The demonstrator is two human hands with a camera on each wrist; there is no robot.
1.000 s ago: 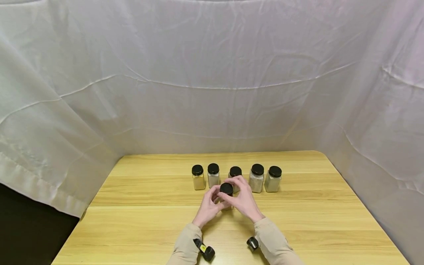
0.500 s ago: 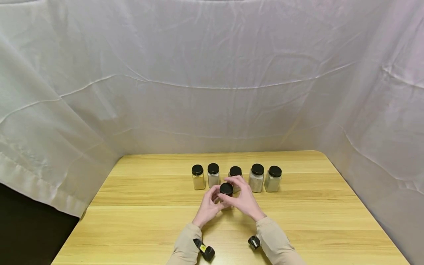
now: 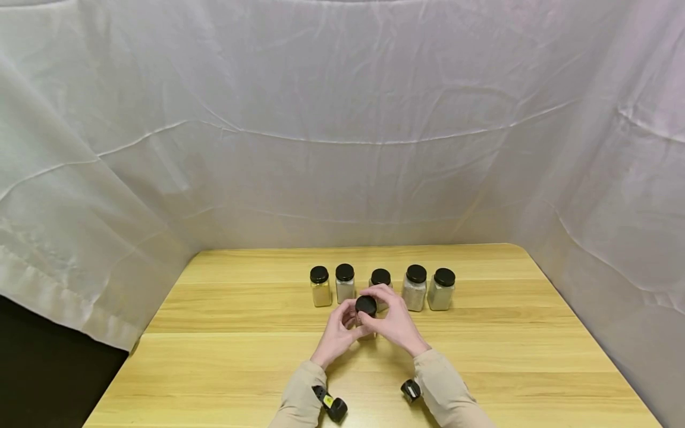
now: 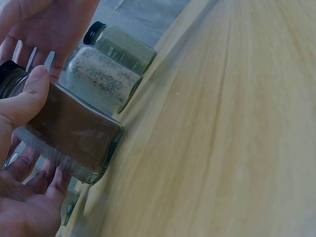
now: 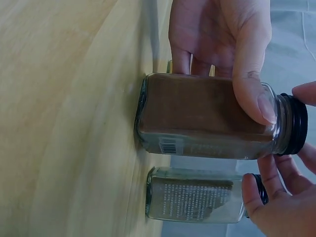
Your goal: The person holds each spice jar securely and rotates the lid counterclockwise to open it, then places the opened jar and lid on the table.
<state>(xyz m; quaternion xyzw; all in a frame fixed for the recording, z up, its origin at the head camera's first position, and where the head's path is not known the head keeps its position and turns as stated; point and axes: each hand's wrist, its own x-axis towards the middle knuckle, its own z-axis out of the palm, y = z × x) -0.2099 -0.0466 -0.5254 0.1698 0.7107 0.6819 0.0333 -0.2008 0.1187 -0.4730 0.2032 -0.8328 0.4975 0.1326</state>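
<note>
A square glass jar of brown powder (image 5: 192,106) stands upright on the table, shown sideways in the wrist views. Thumb and fingers of my left hand (image 3: 338,337) grip its body from the left. My right hand (image 3: 395,324) has its thumb and fingers curled round the jar's black lid (image 3: 366,305), thumb at the near side and index finger at the far side. The lid sits on the jar's neck. In the left wrist view, the left thumb (image 4: 35,94) presses the glass near the shoulder. My hands hide much of the jar in the head view.
Behind the hands, several black-lidded jars form a row: a yellow one (image 3: 321,288) at the left, a pale one (image 3: 345,285), one partly hidden (image 3: 380,277), a speckled one (image 3: 414,289) and a greyish one (image 3: 441,291). White cloth (image 3: 342,178) surrounds the wooden table (image 3: 214,356).
My right thumb and index finger have shifted slightly round the lid, the thumb tip moving a little to the right. My left hand and the jar stay in place.
</note>
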